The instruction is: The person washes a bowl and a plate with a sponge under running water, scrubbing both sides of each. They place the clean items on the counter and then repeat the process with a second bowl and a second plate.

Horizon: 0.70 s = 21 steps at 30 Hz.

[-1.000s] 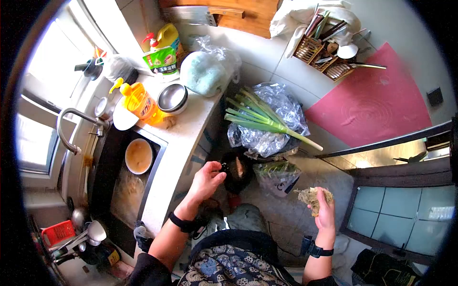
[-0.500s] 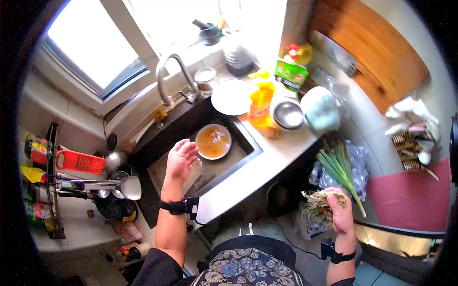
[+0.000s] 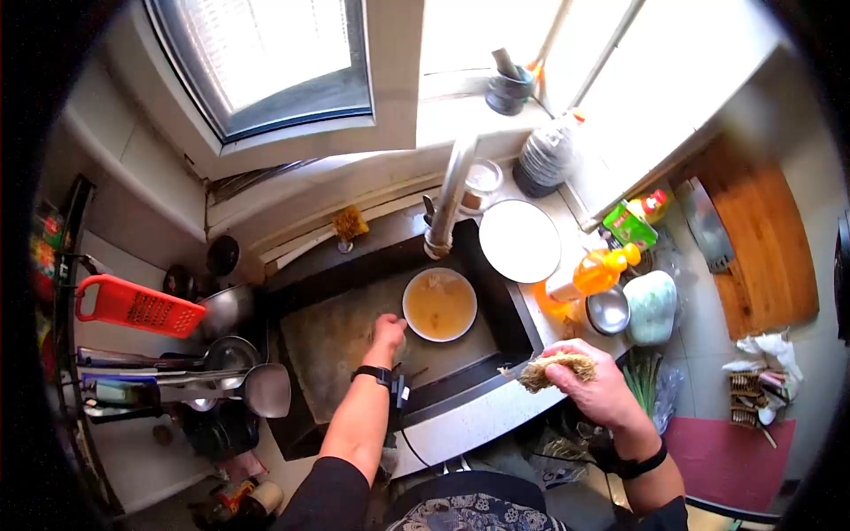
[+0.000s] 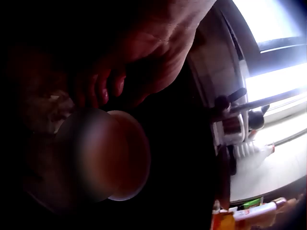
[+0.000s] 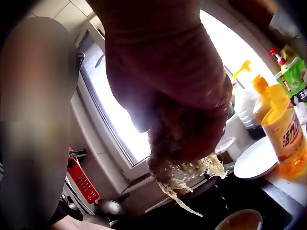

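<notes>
A pale bowl of cloudy orange-brown liquid (image 3: pixel 439 304) sits in the dark sink (image 3: pixel 332 341). Just left of its rim is my left hand (image 3: pixel 388 334), with no object visible in it; whether it touches the rim cannot be told. The left wrist view shows that hand (image 4: pixel 153 52) with loosely bent fingers, above the bowl (image 4: pixel 132 158). My right hand (image 3: pixel 602 389) grips a tan fibrous wad (image 3: pixel 553 370) over the counter by the sink's right side. In the right wrist view, stringy strands (image 5: pixel 211 165) hang below the right hand (image 5: pixel 168 81).
A faucet (image 3: pixel 453 190) rises behind the bowl. A white plate (image 3: pixel 520 241), an orange bottle (image 3: pixel 598 272) and a metal bowl (image 3: pixel 608 310) stand on the right. Ladles and a red grater (image 3: pixel 142 305) are at the left; a cleaver (image 3: pixel 707 221) and wooden board (image 3: pixel 770 239) at the far right.
The view has swung left, toward the sink and window. The left hand has lowered into the sink area beside the bowl. The right hand has come closer to the sink, still gripping the wad.
</notes>
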### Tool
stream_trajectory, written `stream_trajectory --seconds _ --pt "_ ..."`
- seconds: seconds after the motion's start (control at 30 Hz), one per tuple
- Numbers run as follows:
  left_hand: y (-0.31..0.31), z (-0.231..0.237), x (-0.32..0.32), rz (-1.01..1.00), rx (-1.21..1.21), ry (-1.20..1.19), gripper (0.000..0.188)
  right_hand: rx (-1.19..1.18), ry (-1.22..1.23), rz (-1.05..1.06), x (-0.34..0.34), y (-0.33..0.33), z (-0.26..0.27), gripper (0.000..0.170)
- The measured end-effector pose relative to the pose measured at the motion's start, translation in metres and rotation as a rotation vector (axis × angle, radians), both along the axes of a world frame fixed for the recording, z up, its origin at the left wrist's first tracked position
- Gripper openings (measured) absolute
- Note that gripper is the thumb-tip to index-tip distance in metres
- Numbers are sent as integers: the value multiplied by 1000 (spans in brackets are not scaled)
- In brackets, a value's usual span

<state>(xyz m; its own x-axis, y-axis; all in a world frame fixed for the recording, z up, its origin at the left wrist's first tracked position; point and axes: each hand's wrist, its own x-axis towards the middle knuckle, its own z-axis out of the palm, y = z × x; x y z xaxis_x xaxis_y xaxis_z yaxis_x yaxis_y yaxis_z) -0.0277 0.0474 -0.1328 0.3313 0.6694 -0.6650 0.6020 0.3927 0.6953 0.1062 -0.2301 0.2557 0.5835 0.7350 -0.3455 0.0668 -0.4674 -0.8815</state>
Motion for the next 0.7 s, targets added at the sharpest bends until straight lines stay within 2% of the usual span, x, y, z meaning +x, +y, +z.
stream_trajectory --seconds 0.03,0.1,0.23,0.27,0.33,0.4,0.47,0.53,0.63,0.67,0.7 --pt "-5 5 5 -45 68 92 44 10 -22 21 0 9 -5 27" --pt "-6 -1 12 -133 142 203 47 -28 20 55 0 21 -17 29" --pt "-11 -14 30 -129 165 278 49 -170 198 7 4 30 -58 29" --pt "-16 -35 33 -70 208 207 45 -183 220 10 5 28 -71 29" --pt "-25 -83 41 -34 226 243 42 -212 252 22 7 25 -84 28" --pt "-22 -98 45 -20 226 293 43 -248 291 9 13 22 -96 27" --pt "-20 -85 52 -36 194 346 49 -274 384 -43 18 20 -99 27" --pt "-24 -78 55 -60 158 399 54 -250 361 -29 26 17 -107 27" --pt "-22 -83 51 -56 260 420 32 -273 386 -10 39 20 -114 26" --pt "-21 -113 46 0 194 288 30 -247 365 3 44 18 -122 26" --pt "-19 -174 38 54 123 156 28 -224 343 12 47 15 -125 26"
